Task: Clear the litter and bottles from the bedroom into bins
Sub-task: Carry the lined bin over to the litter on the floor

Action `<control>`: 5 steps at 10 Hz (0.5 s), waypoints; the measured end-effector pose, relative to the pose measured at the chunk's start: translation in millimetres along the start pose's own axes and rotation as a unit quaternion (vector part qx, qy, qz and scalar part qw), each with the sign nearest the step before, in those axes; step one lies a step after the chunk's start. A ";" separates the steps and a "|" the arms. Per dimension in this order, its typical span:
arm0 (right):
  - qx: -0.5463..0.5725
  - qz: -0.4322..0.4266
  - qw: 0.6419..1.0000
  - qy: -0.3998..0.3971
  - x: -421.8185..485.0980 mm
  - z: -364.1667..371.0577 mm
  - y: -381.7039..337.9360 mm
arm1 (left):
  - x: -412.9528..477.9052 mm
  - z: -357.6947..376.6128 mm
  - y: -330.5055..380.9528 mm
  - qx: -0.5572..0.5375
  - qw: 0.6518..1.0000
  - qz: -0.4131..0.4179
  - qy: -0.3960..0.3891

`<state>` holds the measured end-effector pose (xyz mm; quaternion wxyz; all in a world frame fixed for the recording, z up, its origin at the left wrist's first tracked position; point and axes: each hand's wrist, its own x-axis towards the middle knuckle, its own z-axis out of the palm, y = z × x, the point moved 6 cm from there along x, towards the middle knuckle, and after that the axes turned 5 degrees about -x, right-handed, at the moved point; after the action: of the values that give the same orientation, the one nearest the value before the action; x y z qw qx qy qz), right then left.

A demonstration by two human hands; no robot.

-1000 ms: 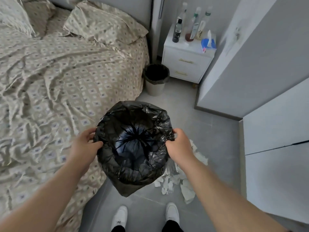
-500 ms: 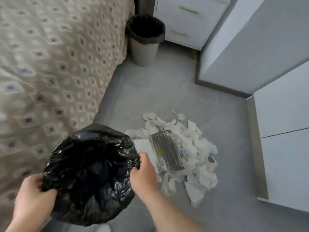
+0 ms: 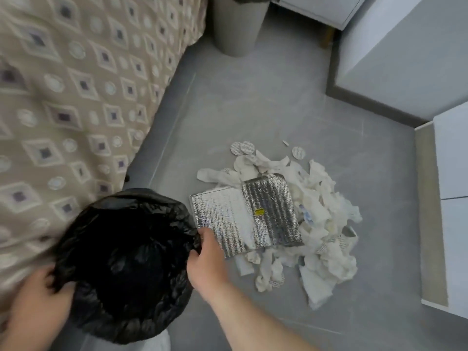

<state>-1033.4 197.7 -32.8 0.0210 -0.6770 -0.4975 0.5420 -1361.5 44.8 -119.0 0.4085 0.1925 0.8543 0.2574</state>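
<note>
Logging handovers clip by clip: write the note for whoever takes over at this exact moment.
Left hand and right hand each grip the rim of the black bin bag, held open near the bed.
Litter pile of torn tissue with a silver foil pouch lies on the floor right of the bag, untouched.
A second bin stands further along the bed.
Done: bag opened. Left: bag the pile; no bottles in view.

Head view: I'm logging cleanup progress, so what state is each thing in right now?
Black bag: mouth open, held at its rim by both hands.
Left hand: shut on the bag's rim.
Right hand: shut on the bag's rim.
Foil pouch: flat on the litter, not picked up.
Tissue pile: loose on the floor.
Round pads: on the floor beyond the pile.
Grey bin: upright beside the bed.
</note>
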 end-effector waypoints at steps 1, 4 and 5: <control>0.002 -0.004 1.000 0.025 26.3 -9.0 -4.2 | -37.5 32.3 116.6 -0.041 0.998 0.055 0.011; 0.043 -0.012 0.997 0.068 76.6 -26.7 -6.1 | -5.0 70.7 155.4 -0.086 0.993 0.045 -0.074; 0.048 -0.032 0.995 0.084 84.4 -35.9 -12.8 | 3.5 74.7 163.0 -0.113 0.986 0.051 -0.114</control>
<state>-1021.6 281.2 -70.9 0.1124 -0.7024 -0.4886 0.5053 -1284.7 197.2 -63.7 0.5087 0.2164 0.7566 0.3492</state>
